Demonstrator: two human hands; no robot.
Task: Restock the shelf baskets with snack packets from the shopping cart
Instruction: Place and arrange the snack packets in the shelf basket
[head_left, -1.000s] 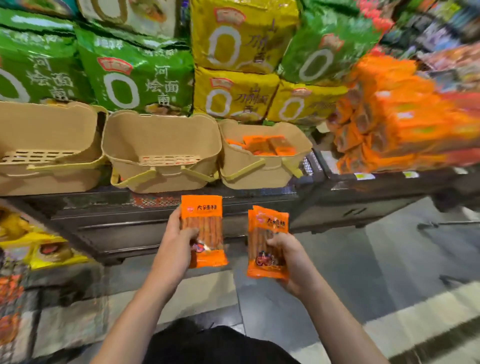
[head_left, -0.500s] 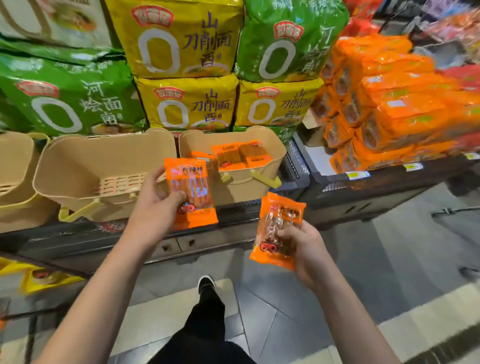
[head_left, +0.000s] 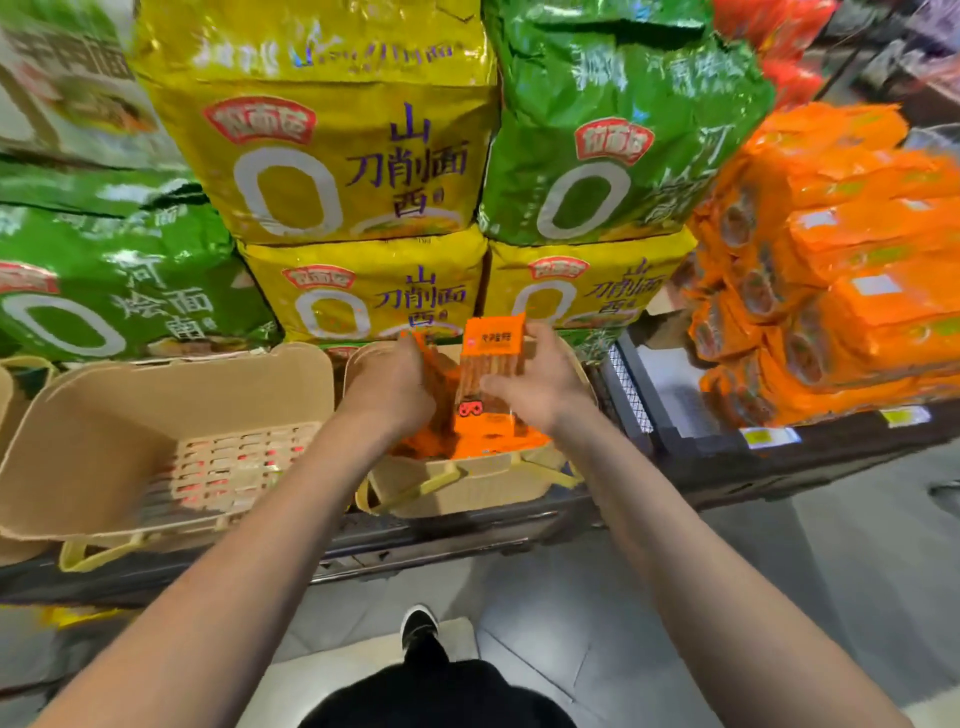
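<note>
Near the middle of the frame, both hands reached over the right basket (head_left: 467, 488) on the shelf (head_left: 457, 535). The right hand (head_left: 535, 387) pinched an orange packet (head_left: 488, 379), held upright above more orange packets (head_left: 524, 441) lying inside. The left hand (head_left: 389, 382) curled around a second packet (head_left: 434, 364), mostly hidden behind it. Left of them sat another basket (head_left: 104, 415). Yellow bags (head_left: 332, 156) and green bags (head_left: 613, 119) were stacked behind.

A head-worn wide-angle camera is looking forward and down, close over the shelf's (head_left: 467, 540) front edge.
</note>
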